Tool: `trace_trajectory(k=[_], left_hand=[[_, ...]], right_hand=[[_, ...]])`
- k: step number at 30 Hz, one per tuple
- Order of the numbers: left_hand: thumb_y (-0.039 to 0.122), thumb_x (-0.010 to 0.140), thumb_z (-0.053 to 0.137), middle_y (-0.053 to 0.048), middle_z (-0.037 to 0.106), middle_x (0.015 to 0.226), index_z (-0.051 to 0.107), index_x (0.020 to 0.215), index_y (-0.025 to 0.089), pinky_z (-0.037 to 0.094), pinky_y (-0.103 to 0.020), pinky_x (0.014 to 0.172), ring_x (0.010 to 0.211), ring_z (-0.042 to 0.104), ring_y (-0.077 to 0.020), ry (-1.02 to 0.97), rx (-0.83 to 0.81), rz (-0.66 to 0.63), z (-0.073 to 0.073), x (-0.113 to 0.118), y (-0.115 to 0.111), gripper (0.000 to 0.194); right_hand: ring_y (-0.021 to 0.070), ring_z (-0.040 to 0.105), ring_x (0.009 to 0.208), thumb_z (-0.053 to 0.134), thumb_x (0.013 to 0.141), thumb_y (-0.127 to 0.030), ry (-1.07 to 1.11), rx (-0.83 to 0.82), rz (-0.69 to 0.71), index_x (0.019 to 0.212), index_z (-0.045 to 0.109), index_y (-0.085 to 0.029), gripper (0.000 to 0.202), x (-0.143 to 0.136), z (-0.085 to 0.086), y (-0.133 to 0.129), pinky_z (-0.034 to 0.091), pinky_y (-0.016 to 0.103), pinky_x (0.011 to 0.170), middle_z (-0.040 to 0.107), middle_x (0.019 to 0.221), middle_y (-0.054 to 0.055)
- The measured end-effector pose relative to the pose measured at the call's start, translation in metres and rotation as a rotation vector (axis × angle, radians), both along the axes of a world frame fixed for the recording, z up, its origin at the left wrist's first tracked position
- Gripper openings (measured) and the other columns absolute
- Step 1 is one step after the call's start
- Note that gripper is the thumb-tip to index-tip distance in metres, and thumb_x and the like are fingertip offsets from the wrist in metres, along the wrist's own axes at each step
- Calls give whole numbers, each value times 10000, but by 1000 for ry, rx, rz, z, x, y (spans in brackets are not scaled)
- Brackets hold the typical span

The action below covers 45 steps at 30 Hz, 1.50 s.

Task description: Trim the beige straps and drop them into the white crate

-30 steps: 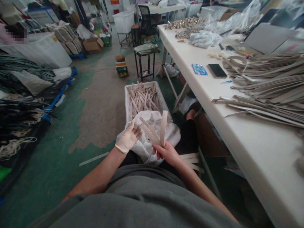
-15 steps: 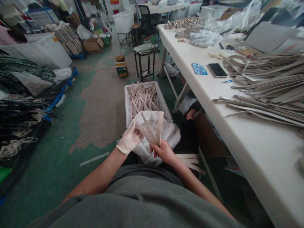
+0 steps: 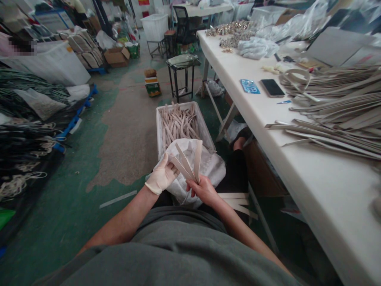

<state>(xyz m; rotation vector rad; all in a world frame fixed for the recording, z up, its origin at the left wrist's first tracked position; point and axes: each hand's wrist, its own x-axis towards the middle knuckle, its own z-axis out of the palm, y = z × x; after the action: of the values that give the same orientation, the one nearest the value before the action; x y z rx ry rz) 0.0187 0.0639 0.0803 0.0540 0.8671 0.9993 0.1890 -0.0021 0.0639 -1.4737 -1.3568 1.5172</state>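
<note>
My right hand [image 3: 205, 190] is closed around several flat beige straps [image 3: 186, 161], which fan out upward from its grip, one of them bent over. Beside them, my left hand [image 3: 162, 174] wears a pale glove; its thumb points up and its fingers reach toward the straps, apart from one another. Whether its fingertips touch the leftmost strap I cannot tell. Under both hands a white plastic bag [image 3: 212, 169] lies across my lap. More pale straps [image 3: 236, 197] stick out beside my right forearm.
Beyond the bag stands a white crate [image 3: 205, 126] of short straps. To the right, a long white table [image 3: 253, 115] carries grey strap bundles [image 3: 336, 107], a phone [image 3: 272, 88] and metal hardware. A stool [image 3: 183, 61] stands ahead; cord-laden pallets [image 3: 79, 113] line the left.
The bent strap in my right hand has tipped slightly to the left. My right hand has shifted very slightly left; my left hand stays almost where it was.
</note>
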Motion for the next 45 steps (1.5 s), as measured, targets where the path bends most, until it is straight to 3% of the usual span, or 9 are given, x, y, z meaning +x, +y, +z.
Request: trace_trajectory(k=[6, 15, 22, 25, 29, 34, 37, 41, 45], left_hand=[[372, 828, 725, -13, 719, 863, 678, 849, 207, 516, -304, 825, 871, 681, -168, 12, -8, 7, -2, 0, -2, 173], [329, 837, 724, -14, 716, 778, 672, 837, 178, 522, -257, 751, 764, 682, -140, 55, 14, 19, -7, 4, -3, 160], [359, 761, 795, -56, 733, 779, 699, 864, 137, 543, -259, 654, 685, 683, -159, 153, 90, -97, -22, 8, -20, 263], [327, 752, 806, -33, 721, 748, 681, 802, 147, 543, -238, 625, 657, 675, -138, 195, 35, 1, -26, -4, -20, 225], [285, 751, 812, 4, 686, 700, 655, 779, 166, 529, -210, 599, 616, 648, -106, 196, -20, 105, -30, -20, -25, 198], [332, 709, 840, -11, 682, 727, 676, 805, 166, 530, -235, 637, 639, 642, -120, 142, -42, 24, -32, -15, -48, 252], [373, 702, 837, -29, 681, 717, 696, 774, 144, 508, -242, 653, 633, 619, -121, 179, 81, 2, -30, -11, -57, 278], [370, 708, 831, -57, 697, 750, 728, 760, 120, 472, -251, 660, 638, 597, -123, 237, 231, -119, -30, -15, -64, 275], [341, 677, 852, -48, 686, 753, 734, 803, 131, 476, -253, 652, 644, 604, -128, 203, 194, -125, -38, -22, -65, 271]], right_hand=[[94, 517, 404, 539, 871, -284, 0, 12, 12, 715, 540, -199, 178, -4, -4, -2, 419, 199, 451, 579, 497, -41], [86, 549, 415, 538, 869, -292, -9, 47, 17, 750, 524, -197, 153, -4, -11, -2, 424, 193, 451, 654, 610, -27], [85, 573, 411, 525, 877, -368, 151, -69, 11, 844, 545, -173, 199, -14, -11, 2, 392, 166, 368, 669, 670, -6], [111, 634, 489, 557, 872, -397, 192, -99, 93, 914, 552, -172, 230, -6, -6, -7, 452, 182, 408, 703, 759, 19], [100, 586, 425, 564, 888, -404, 11, -27, 92, 831, 541, -190, 223, 5, 3, -15, 418, 190, 403, 687, 671, -1], [107, 585, 407, 564, 897, -384, -123, 80, 95, 796, 536, -206, 206, -11, 7, 4, 417, 201, 414, 669, 619, -19], [113, 591, 411, 560, 894, -382, -127, 87, 98, 805, 537, -209, 196, -24, 7, 14, 421, 206, 408, 664, 622, -20], [121, 587, 407, 551, 889, -371, -101, 81, 125, 822, 536, -207, 178, -30, 2, 16, 422, 212, 392, 659, 612, -20], [114, 584, 414, 548, 890, -359, -67, 83, 140, 848, 545, -204, 161, -32, -2, 13, 434, 209, 407, 659, 617, -26]])
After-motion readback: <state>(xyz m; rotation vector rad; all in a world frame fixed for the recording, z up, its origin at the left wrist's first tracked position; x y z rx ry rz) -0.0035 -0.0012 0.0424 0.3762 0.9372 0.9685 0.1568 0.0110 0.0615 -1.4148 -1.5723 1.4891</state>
